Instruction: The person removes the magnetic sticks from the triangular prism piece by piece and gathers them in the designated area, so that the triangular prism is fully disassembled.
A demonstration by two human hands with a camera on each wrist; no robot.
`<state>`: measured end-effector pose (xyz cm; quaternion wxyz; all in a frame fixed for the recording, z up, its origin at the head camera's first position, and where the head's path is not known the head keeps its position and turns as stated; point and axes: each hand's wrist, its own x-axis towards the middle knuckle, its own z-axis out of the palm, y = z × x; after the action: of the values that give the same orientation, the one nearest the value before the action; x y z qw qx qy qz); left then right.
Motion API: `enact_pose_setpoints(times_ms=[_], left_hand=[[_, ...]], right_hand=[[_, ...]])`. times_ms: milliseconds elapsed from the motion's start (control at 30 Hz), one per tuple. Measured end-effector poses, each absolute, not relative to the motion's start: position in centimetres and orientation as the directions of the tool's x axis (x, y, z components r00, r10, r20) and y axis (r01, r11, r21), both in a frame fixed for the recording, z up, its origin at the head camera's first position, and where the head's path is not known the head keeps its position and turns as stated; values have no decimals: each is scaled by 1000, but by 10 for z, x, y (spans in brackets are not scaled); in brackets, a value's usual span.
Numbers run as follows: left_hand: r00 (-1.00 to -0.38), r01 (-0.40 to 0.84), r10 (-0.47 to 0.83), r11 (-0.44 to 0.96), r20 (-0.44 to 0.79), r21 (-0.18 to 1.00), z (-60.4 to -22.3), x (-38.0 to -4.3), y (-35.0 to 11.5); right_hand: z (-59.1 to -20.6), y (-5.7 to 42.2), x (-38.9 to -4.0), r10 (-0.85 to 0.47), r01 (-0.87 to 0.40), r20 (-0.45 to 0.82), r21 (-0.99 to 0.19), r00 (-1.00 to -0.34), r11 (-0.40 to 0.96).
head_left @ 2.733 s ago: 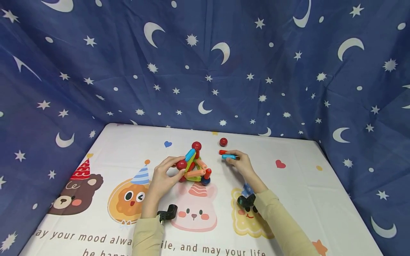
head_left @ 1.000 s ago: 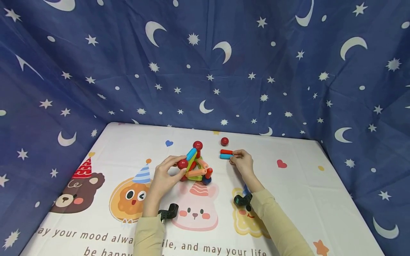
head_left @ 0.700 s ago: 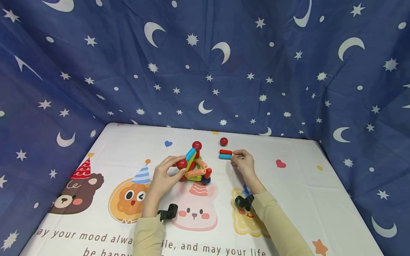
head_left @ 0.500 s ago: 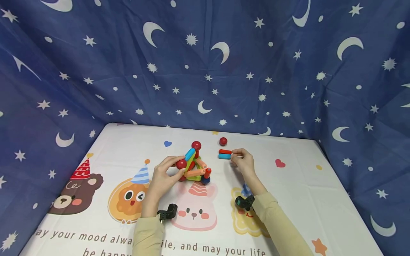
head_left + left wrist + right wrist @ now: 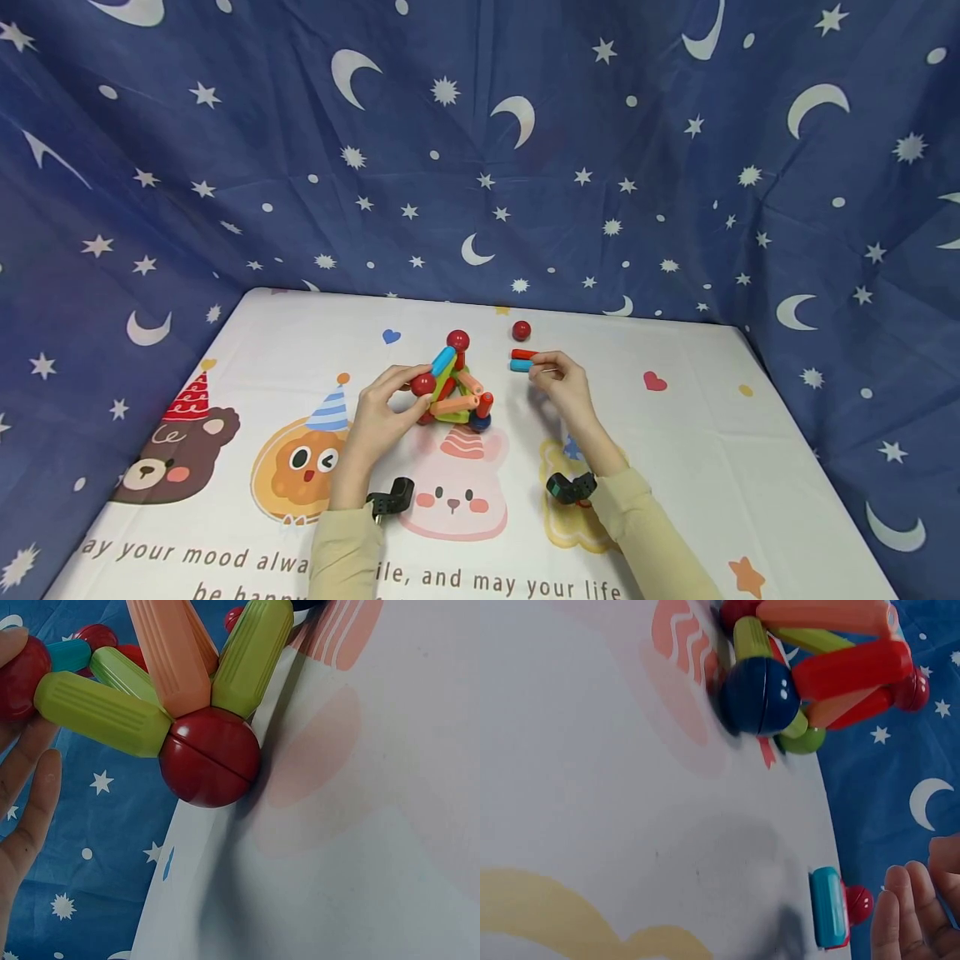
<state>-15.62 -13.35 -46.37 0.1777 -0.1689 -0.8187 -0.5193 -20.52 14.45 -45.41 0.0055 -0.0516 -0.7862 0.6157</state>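
Note:
My left hand (image 5: 382, 417) pinches a red ball (image 5: 423, 384) at the left corner of a structure of coloured sticks and balls. A blue stick (image 5: 443, 361) runs from that ball to another red ball (image 5: 458, 340). Orange sticks (image 5: 455, 405), green sticks and a dark blue ball (image 5: 480, 422) with a red stick (image 5: 484, 405) form its near side. My right hand (image 5: 566, 387) hovers at two loose sticks, one red (image 5: 523, 354) and one blue (image 5: 521, 365), lying side by side. In the right wrist view its fingers (image 5: 907, 907) are apart from the blue stick (image 5: 828, 907).
A loose red ball (image 5: 521, 331) lies behind the two sticks. The white printed tablecloth (image 5: 705, 433) covers the table. A blue star-patterned curtain (image 5: 480, 167) surrounds its back and sides. Each wrist wears a black camera (image 5: 392, 497).
Earlier the right fingers were at the blue stick; it came to lie beside the red one. The right hand drew back right, then shifted slightly left over their ends. The left hand holds still.

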Motion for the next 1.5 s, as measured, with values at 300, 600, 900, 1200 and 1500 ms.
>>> enact_pose_setpoints(times_ms=[300,600,900,1200,1500], left_hand=[[-889,443,89,407,448,799,-464,-156,-134],[-888,445,86,409,451,797,-464,-157,-134],[-894,434,88,419,440,798,-463,-157,-134],[-884,453,90,410,459,792,-464,-158,-134],[-882,457,91,411,463,789,-465,-157,-133]], right_hand=[[-454,131,-184,-60,30,-42,-982,-997,188],[-469,113,-166,-139,57,-68,-995,-988,83],[-482,96,-157,-98,66,-72,-996,-993,57],[-477,85,-156,-43,68,-78,-978,-996,198],[-444,80,-141,-63,8,-27,-958,-998,287]])
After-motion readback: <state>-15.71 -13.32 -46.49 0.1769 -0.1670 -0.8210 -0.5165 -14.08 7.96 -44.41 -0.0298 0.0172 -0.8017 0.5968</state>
